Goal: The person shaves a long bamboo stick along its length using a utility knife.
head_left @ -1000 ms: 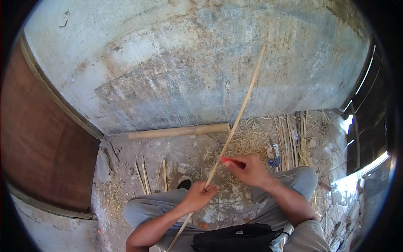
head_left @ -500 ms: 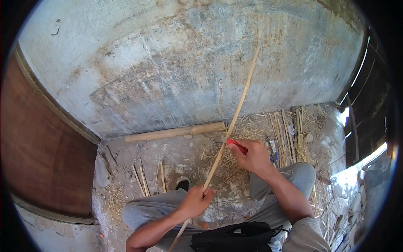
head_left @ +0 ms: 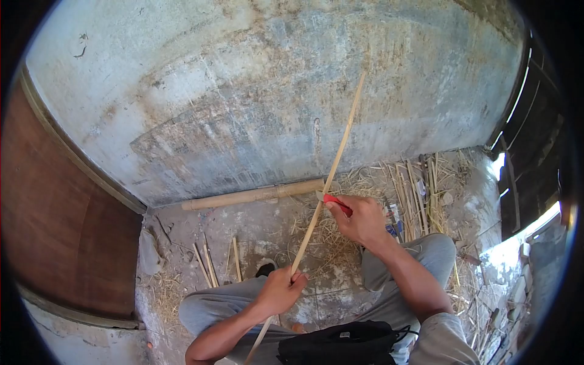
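A long thin bamboo strip (head_left: pixel 309 234) slants across my lap, its far tip in front of the wall. My left hand (head_left: pixel 281 293) is closed around its lower part, and the tail runs down past my left thigh. In my right hand (head_left: pixel 362 222) is a red-handled knife (head_left: pixel 335 203). Its short blade lies against the strip, roughly halfway along, and my fingers cover most of the handle.
A thick bamboo pole (head_left: pixel 252 197) lies along the base of the stained wall (head_left: pixel 267 103). Pale shavings (head_left: pixel 331 255) litter the floor. Several bamboo strips (head_left: pixel 413 194) lie on the right, and more sticks (head_left: pixel 207 264) on the left. A brown door panel (head_left: pixel 67 225) stands at far left.
The strip's far end has shifted a little left and down. My right hand and the knife have moved slightly up and left along the strip. My left hand keeps its hold.
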Motion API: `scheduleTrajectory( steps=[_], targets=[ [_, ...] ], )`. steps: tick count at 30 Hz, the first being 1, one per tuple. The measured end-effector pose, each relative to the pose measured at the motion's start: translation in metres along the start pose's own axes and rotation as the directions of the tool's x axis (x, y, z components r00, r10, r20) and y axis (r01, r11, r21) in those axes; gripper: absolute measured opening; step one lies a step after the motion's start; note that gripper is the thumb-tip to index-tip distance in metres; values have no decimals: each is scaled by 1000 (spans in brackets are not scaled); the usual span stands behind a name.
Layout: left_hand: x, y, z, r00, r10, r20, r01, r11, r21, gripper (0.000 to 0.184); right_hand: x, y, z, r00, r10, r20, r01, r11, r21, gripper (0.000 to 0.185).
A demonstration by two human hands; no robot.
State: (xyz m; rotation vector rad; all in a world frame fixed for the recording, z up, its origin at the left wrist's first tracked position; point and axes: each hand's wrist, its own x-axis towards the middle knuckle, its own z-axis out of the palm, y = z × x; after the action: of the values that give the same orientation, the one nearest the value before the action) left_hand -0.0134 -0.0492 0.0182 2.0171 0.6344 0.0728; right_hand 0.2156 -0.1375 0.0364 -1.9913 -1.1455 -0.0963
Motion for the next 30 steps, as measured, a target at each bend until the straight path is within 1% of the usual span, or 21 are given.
scheduleTrajectory(
  steps=[4, 6, 8, 10, 12, 13, 15, 16, 18, 19, 21, 22, 24, 25, 27, 28, 30],
  targets=[
    [-10, 8, -2, 999, -4, -51, 5, 1000, 19, 37, 0, 0, 3, 999, -36, -27, 36, 999, 17, 24],
    [-16, 12, -7, 997, 10, -78, -7, 999, 39, 37, 0, 2, 7, 990, -120, -78, 125, 990, 67, 24],
    [-24, 15, -14, 996, -2, -89, 13, 993, 118, 38, 0, 0, 8, 986, -146, -77, 152, 985, 79, 25],
    [-34, 18, -19, 995, -27, -95, 39, 990, 132, 37, -2, -3, 12, 986, -153, -69, 160, 982, 105, 25],
    [-49, 16, -20, 993, -63, -101, 77, 987, 144, 37, -3, -8, 16, 970, -184, -158, 205, 971, 125, 24],
    [-56, 15, -20, 991, -91, -96, 104, 986, 132, 35, 1, -9, 10, 971, -181, -159, 202, 971, 131, 24],
    [-74, 10, -19, 990, -113, -87, 124, 984, 125, 34, 18, -5, -9, 992, 73, -101, -60, 990, 128, 25],
    [-85, 8, -19, 989, -142, -46, 147, 976, 163, 29, 24, 4, -15, 991, 77, -106, -63, 990, 128, 25],
    [-103, 14, -24, 974, -226, 7, 220, 953, 208, 22, 33, 21, -24, 970, 173, -173, -163, 984, 69, 26],
    [-107, 9, -24, 974, -226, 5, 220, 953, 210, 22, 30, 21, -25, 970, 173, -174, -162, 984, 71, 26],
    [-119, -7, -22, 980, -169, -106, 181, 977, 117, 27, 22, 17, -24, 979, 108, -171, -112, 994, -12, 27],
    [-125, -13, -22, 979, -172, -112, 184, 976, 114, 27, 22, 18, -24, 981, 104, -167, -107, 994, -10, 27],
    [-132, -19, -23, 985, -122, -126, 140, 979, 146, 27, 21, 23, -25, 979, 43, -200, -52, 998, -41, 28],
    [-135, -18, -25, 985, -122, -125, 140, 980, 144, 27, 18, 24, -23, 979, 43, -199, -52, 998, -43, 28],
    [-140, -14, -29, 974, -215, -78, 227, 949, 219, 21, 15, 24, -15, 973, -23, -229, -4, 993, -120, 26],
    [-141, -16, -29, 973, -216, -81, 228, 949, 216, 21, 15, 22, -14, 974, -28, -226, 1, 993, -120, 26],
    [-143, -25, -30, 973, -210, -95, 221, 968, 119, 24, 15, 18, -13, 975, -24, -221, -20, 981, -195, 28]
  ],
)
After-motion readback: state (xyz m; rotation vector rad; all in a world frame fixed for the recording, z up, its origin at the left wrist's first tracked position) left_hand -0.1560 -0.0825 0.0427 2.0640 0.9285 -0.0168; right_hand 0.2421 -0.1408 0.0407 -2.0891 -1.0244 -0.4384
